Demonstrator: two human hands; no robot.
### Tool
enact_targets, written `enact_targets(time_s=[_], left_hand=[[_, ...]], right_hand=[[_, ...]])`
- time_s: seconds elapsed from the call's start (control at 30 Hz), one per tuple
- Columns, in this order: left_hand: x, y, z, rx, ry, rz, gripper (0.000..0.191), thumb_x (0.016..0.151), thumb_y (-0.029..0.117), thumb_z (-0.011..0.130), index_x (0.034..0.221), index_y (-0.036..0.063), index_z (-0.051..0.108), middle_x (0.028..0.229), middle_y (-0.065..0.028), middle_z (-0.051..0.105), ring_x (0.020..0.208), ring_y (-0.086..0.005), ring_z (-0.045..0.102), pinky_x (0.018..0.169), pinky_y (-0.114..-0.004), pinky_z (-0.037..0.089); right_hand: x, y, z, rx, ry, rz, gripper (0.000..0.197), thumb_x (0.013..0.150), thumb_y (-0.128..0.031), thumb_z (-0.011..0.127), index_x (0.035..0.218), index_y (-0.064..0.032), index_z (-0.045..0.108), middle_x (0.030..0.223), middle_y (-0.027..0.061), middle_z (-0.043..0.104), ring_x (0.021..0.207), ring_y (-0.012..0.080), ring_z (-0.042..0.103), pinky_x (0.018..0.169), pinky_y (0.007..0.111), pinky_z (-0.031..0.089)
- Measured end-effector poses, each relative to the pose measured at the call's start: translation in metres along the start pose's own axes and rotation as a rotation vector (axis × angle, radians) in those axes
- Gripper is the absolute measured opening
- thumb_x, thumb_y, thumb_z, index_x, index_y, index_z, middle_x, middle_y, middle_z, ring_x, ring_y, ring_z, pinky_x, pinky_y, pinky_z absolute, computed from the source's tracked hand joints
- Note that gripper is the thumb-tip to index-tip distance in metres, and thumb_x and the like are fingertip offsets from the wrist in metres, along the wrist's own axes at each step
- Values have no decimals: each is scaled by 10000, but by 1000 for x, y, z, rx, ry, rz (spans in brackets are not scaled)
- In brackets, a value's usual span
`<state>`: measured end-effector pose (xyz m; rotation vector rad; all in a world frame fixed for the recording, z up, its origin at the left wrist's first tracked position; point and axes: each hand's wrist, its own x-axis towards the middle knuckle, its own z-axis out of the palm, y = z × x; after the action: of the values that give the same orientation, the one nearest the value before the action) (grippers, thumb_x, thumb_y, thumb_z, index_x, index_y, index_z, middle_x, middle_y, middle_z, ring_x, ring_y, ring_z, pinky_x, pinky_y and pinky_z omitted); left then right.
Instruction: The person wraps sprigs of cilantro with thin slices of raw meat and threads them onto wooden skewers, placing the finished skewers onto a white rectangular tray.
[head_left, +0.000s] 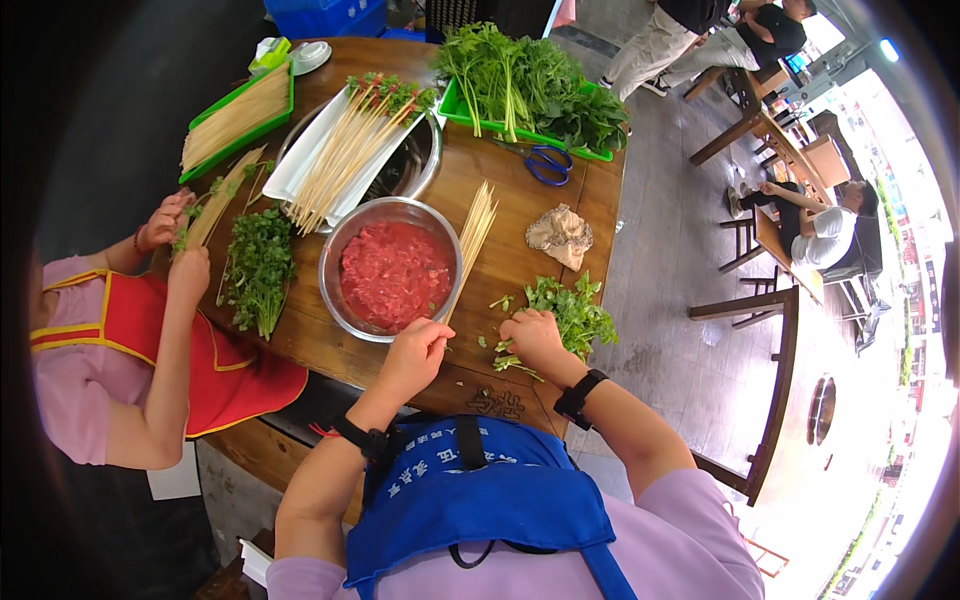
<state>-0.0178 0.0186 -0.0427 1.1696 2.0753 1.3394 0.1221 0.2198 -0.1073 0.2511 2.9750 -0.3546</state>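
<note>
My left hand (414, 358) is at the lower right rim of a metal bowl (395, 270) of raw red meat, its fingers bent together; what they hold, if anything, is hidden. My right hand (534, 339) rests on a bunch of leafy green herbs (576, 311), fingers curled at the stems; whether they grip any is unclear. Between the bowl and the herbs lies a bundle of bamboo skewers (477, 232). Above the bowl, a white tray (289, 176) holds skewers threaded with meat and green leaves. A crumpled brown cloth or paper (560, 236) lies beyond the herbs.
Blue-handled scissors (549, 165) lie before a green tray (525, 135) of leafy greens. Another green tray (238, 142) holds skewers. At left, a co-worker in a red apron (217, 367) handles skewers and herbs beside a coriander bunch (260, 270). The round wooden table's edge (619, 202) is at right.
</note>
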Motion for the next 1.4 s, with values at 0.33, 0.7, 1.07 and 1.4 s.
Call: enact_targets(time_s=[0.33, 0.7, 1.07, 1.4], left_hand=[[20, 25, 40, -261, -81, 50, 187, 777, 42, 624, 960, 21, 594, 765, -67, 595, 649, -137, 562, 594, -258, 448], [33, 53, 44, -620, -179, -108, 31, 831, -20, 581, 856, -15, 563, 731, -34, 594, 641, -85, 577, 568, -196, 462], [34, 43, 2, -518, 380, -83, 73, 834, -9, 579, 904, -2, 601, 803, -18, 596, 665, -70, 562, 614, -197, 462], [20, 64, -11, -245, 246, 67, 101, 751, -12, 643, 803, 17, 562, 709, -10, 555, 636, -75, 519, 580, -227, 431]], right_hand=[[-21, -8, -76, 591, 484, -7, 165, 640, -59, 703, 787, -73, 627, 784, 80, 612, 796, 286, 576, 710, 374, 461], [-49, -48, -104, 588, 773, 53, 166, 659, -79, 711, 800, -85, 622, 780, 70, 618, 779, 284, 573, 755, 379, 450], [-50, -25, -50, 325, 526, 150, 161, 708, -135, 665, 862, -103, 628, 873, 92, 631, 829, 295, 583, 737, 391, 452], [-31, -86, -132, 457, 767, 35, 300, 724, -131, 686, 998, -47, 599, 953, 122, 619, 948, 320, 552, 850, 414, 422]])
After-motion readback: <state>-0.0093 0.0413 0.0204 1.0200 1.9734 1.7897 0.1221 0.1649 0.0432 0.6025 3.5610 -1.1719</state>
